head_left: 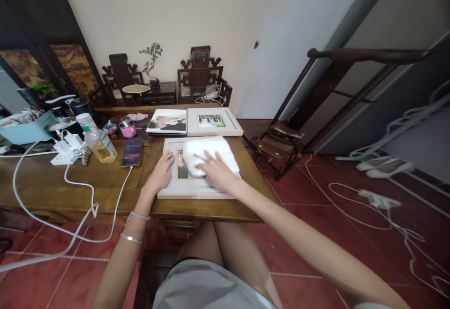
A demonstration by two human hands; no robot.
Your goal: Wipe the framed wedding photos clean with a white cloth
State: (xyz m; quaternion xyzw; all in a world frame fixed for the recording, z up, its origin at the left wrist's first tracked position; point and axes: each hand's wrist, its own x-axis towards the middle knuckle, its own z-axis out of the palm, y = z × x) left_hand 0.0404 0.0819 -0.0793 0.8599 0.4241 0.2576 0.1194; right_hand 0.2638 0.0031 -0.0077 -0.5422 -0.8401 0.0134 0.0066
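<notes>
A light wooden picture frame [168,188] lies flat near the table's front edge, with a small photo [183,170] in a pale mat. My left hand [163,170] rests on its left side, fingers stretched out along the border. A folded white cloth [225,152] covers the frame's middle and upper right, hiding part of the photo. On top of this cloth presses my right hand [216,170], its fingers spread and slightly blurred. Just behind are a second frame [232,121] with an outdoor photo and a white-edged picture panel [170,116], side by side.
Left on the wooden table [123,194] are a phone [132,152] on a charging cable, a pink cup [128,128], a bottle of yellow liquid [101,145] and a white power strip [68,152]. Right of the table, a chair [298,98] holds a brown bag [279,146].
</notes>
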